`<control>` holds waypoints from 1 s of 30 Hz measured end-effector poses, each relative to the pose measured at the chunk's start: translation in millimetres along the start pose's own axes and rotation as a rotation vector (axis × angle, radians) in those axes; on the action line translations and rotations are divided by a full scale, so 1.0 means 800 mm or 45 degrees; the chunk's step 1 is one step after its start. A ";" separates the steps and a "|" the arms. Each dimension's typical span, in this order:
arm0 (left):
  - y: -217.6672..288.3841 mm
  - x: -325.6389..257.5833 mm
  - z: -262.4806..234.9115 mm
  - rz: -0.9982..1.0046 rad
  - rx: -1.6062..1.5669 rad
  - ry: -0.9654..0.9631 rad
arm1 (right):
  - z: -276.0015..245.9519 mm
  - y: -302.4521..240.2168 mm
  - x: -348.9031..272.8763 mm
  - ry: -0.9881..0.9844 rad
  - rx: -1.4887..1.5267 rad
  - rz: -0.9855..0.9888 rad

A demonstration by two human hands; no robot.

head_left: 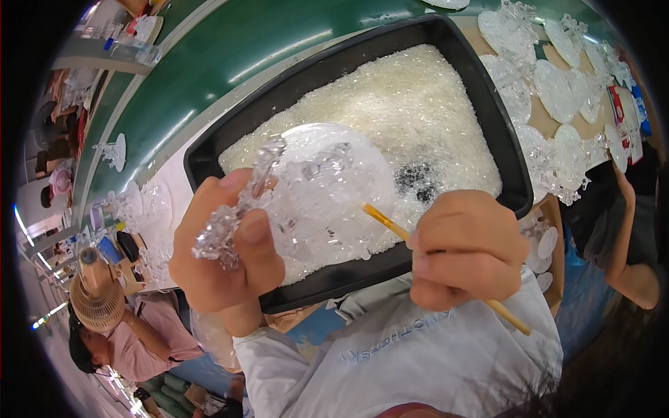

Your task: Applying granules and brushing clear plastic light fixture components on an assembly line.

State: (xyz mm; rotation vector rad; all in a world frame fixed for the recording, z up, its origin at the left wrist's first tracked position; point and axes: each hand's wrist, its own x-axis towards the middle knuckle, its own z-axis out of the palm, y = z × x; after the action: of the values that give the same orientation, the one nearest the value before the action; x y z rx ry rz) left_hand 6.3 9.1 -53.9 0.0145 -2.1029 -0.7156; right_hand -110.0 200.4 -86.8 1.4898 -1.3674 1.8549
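My left hand [209,268] pinches a clear, glittering plastic ornament [267,161] between thumb and fingers. A round, whitish translucent disc [366,167] sits behind it, seemingly its base; I cannot tell exactly how they join. In my right hand [470,247] is a thin paintbrush [390,224] with a wooden handle, its tip pointing at the disc's lower right edge, apparently just short of it. Both hands are over the near side of a black tray [512,157], which holds a bed of clear, pale granules [376,87]. A dark bare patch shows in the granules.
Many clear ornaments on disc bases [561,90] crowd the table at right; more [157,202] lie at left. A lone one [115,152] stands on the green surface [202,76]. Co-workers sit at both sides: a pink sleeve [150,327] near a fan [96,299], a hand [624,188] holding a disc.
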 end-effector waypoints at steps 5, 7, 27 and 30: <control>-0.012 -0.003 -0.010 -0.011 0.003 0.050 | -0.007 0.003 0.001 0.050 0.142 -0.025; -0.007 -0.001 -0.011 -0.068 -0.023 0.187 | -0.009 0.003 0.001 0.060 0.121 -0.010; -0.022 0.005 -0.010 0.248 -0.105 0.161 | -0.012 -0.006 0.004 0.155 0.199 0.191; -0.009 0.003 -0.011 0.019 -0.064 0.129 | -0.007 -0.001 0.000 0.175 0.275 0.149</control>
State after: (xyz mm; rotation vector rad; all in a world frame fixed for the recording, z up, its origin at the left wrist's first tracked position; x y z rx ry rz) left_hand 10.0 -1.3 -52.0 0.0072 -1.9859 -0.7432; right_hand -112.0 205.8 -86.3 1.3755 -1.2467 2.1953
